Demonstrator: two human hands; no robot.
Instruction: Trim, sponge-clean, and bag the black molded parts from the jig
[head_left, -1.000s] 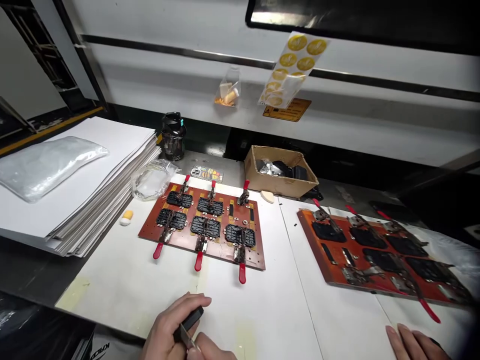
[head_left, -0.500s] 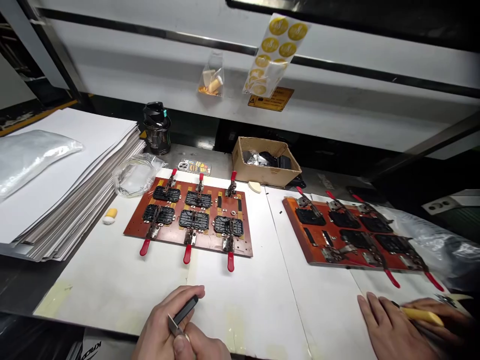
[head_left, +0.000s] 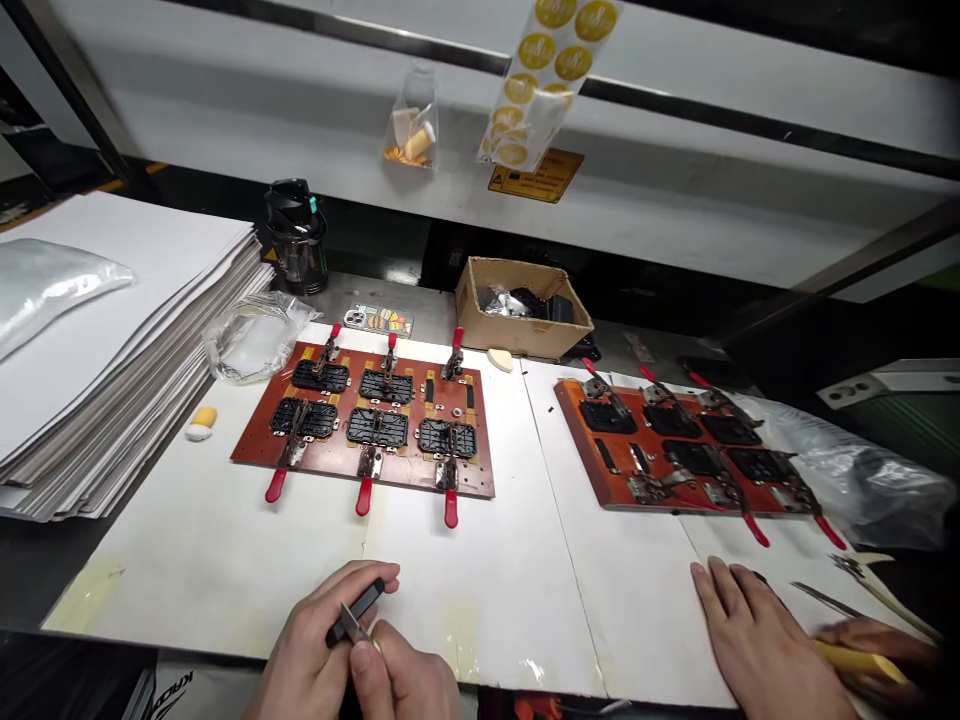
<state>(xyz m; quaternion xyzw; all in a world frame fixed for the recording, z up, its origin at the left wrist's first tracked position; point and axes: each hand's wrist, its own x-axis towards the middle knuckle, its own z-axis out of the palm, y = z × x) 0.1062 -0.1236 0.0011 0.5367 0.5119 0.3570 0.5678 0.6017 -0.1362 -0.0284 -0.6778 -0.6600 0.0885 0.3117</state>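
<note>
Near the front edge of the table, my left hand [head_left: 304, 630] grips a small black plastic piece [head_left: 367, 598], its fingers curled along the far side. My right hand [head_left: 409, 675] is closed on a thin metal blade [head_left: 349, 620], whose handle is hidden by the fingers. The blade lies across the black piece and seems to touch it. Beyond my hands sits a reddish-brown fixture board [head_left: 255, 445] with several black ribbed plates [head_left: 376, 428] held under red-handled toggle clamps [head_left: 364, 496].
A co-worker's hands [head_left: 772, 640] are at the right with a yellow-handled tool [head_left: 859, 660], near pliers [head_left: 877, 590]. A second fixture board [head_left: 577, 440] stands ahead of them. Behind are a cardboard box [head_left: 517, 335], a phone [head_left: 379, 319] and a black cup [head_left: 298, 245]; stacked sheets [head_left: 187, 250] lie left.
The blade has moved from the near end of the black piece towards its middle. The co-worker's yellow-handled tool has shifted. The whole view has moved slightly.
</note>
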